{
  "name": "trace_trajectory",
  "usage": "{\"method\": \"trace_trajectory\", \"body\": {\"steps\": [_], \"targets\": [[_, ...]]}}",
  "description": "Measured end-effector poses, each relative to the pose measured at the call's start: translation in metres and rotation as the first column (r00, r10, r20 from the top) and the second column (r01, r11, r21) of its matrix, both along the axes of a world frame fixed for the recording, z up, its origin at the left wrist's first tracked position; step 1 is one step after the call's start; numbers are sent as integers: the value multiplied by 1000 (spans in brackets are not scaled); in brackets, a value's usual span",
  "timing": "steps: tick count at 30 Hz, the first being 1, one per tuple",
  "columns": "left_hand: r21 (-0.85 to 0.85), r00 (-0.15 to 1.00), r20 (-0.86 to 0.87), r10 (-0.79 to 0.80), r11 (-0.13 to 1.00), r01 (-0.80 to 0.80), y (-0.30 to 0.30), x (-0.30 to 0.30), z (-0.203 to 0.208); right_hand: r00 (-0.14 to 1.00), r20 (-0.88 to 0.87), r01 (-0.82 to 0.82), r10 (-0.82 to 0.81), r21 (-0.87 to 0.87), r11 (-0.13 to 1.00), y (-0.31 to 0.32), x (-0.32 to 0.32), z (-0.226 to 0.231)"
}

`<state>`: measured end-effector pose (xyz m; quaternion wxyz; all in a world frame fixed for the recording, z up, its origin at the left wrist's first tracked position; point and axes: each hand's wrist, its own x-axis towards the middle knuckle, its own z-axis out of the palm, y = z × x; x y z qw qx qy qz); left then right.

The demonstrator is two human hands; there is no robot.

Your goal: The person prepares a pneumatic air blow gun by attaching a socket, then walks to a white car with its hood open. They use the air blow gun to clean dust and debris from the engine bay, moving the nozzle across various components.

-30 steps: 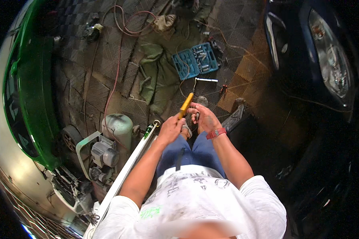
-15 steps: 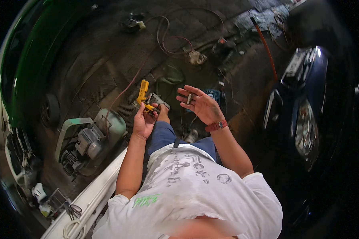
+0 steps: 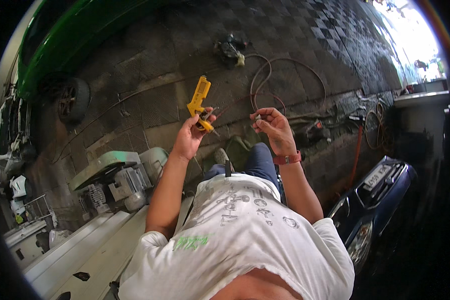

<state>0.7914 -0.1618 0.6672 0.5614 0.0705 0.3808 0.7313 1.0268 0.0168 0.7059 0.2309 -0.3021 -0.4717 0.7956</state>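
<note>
The left hand (image 3: 189, 139) and the right hand (image 3: 279, 132) are now well apart, no longer close together as one second ago. The yellow tool (image 3: 200, 97), which then looks like a straight bar, now shows its bent form and turns its flat face up. The right fingers, spread half a second ago, are now curled, and the thumb presses the small piece (image 3: 258, 117) against them. The view is turned: the dark car (image 3: 372, 200) sits lower, and a bright opening (image 3: 412, 35) appears at upper right.
</note>
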Motion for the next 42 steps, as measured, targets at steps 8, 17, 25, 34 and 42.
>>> {"method": "trace_trajectory", "body": {"steps": [8, 17, 25, 34, 42], "targets": [[-171, 932, -361, -3, 983, -64, 37, -111, 3, 989, 87, -131, 120, 138, 982, 94, -166, 2], [-445, 845, -530, 62, 828, -340, 92, -225, 31, 866, 113, -500, 487, 142, 854, 212, -388, -18], [-471, 830, -527, 182, 751, -463, 95, -308, 58, 606, 136, -784, 783, 265, 561, 218, -570, 13], [-407, 802, -460, 380, 713, -571, -18, -455, 8, 255, 218, -949, 942, 244, 200, 100, -791, -11], [-565, 768, -518, 376, 524, -638, -187, -573, 17, -69, 210, -997, 975, 14, -73, -87, -980, -20]]}}
